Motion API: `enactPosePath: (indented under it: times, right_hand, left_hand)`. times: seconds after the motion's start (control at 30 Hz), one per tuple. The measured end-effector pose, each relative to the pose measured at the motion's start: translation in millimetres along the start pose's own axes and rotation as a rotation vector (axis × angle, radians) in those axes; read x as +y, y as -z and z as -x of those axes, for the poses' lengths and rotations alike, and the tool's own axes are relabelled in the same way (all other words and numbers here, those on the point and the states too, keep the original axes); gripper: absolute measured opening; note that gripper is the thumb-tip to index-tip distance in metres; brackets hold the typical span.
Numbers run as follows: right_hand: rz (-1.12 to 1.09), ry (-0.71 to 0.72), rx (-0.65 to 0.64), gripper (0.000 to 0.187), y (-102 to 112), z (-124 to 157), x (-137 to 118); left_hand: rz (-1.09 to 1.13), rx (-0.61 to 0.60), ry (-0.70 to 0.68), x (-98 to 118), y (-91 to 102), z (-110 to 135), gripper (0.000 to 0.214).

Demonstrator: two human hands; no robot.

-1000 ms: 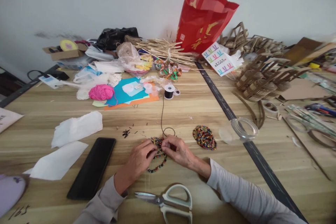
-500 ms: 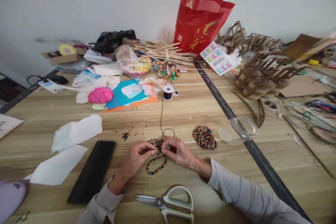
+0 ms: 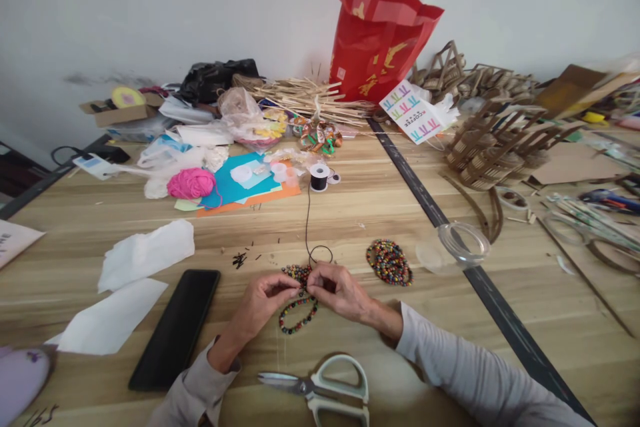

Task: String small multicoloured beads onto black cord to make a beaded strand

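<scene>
My left hand (image 3: 260, 307) and my right hand (image 3: 337, 289) meet fingertip to fingertip over a strand of small multicoloured beads (image 3: 299, 315) that loops on the wooden table (image 3: 370, 207) below them. Both pinch the strand's top end. A thin black cord (image 3: 307, 220) runs from my fingers up to a black spool (image 3: 319, 177). A small pile of loose beads (image 3: 296, 272) lies just above my fingers. A finished coil of beads (image 3: 389, 261) rests to the right of my right hand.
White-handled scissors (image 3: 325, 387) lie near the front edge between my forearms. A black phone (image 3: 175, 328) and white paper sheets (image 3: 145, 248) sit to the left. A clear plastic lid (image 3: 463, 243), pink yarn (image 3: 192, 183), a red bag (image 3: 381, 40) and woven cardboard pieces (image 3: 495, 143) crowd the back and right.
My left hand has drawn back a little, so more of the bead loop now shows below my fingers. The view has shifted slightly; the right hand stays where it was.
</scene>
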State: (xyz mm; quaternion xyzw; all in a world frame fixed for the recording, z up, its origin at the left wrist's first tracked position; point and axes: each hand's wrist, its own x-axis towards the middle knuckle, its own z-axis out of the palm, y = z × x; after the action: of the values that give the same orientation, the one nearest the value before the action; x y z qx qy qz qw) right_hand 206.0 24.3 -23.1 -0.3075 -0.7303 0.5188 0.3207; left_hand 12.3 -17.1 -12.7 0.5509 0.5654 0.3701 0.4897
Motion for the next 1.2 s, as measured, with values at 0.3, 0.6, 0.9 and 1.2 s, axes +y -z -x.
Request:
enactPosePath:
  times: [0.3, 0.6, 0.9, 1.2]
  right_hand:
    - [-0.017, 0.003, -0.016, 0.006, 0.1, 0.4, 3.0]
    - [0.003, 0.000, -0.019, 0.006, -0.2, 0.1, 3.0]
    - [0.001, 0.029, -0.027, 0.007, -0.4, 0.4, 3.3]
    - [0.024, 0.054, -0.026, 0.006, 0.1, -0.3, 2.1]
  left_hand:
    - [0.046, 0.010, 0.049, -1.4, -2.8, -0.4, 0.011]
    - [0.071, 0.021, 0.072, 1.6, -3.3, -0.3, 0.010]
    - [0.058, 0.001, 0.056, 3.7, -3.5, 0.5, 0.009]
    - [0.063, 0.002, 0.057, 2.5, -3.7, 0.7, 0.010]
